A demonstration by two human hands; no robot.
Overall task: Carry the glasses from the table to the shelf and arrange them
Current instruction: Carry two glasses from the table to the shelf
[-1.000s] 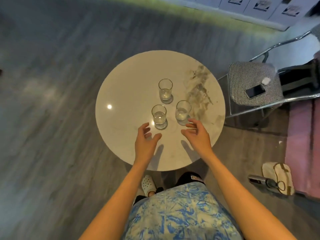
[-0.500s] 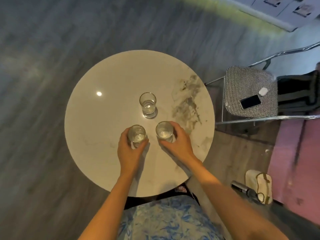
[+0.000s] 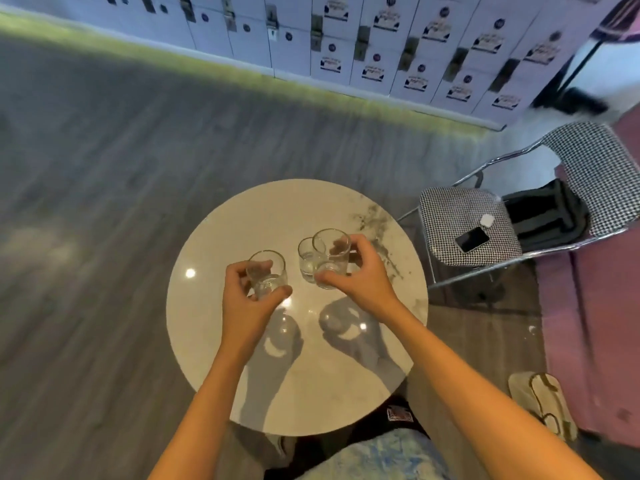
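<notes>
Your left hand (image 3: 247, 299) grips one glass (image 3: 267, 273); your right hand (image 3: 360, 277) grips another glass (image 3: 331, 258) above the table (image 3: 214, 323).

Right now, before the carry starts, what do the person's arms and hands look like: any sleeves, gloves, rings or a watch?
Both forearms are bare up to the bottom edge of the picture, with no sleeves in view. The left hand and right hand wear no gloves, and no watch, bracelet or ring shows on the visible sides. Below the arms is a blue-and-white patterned garment.
</notes>
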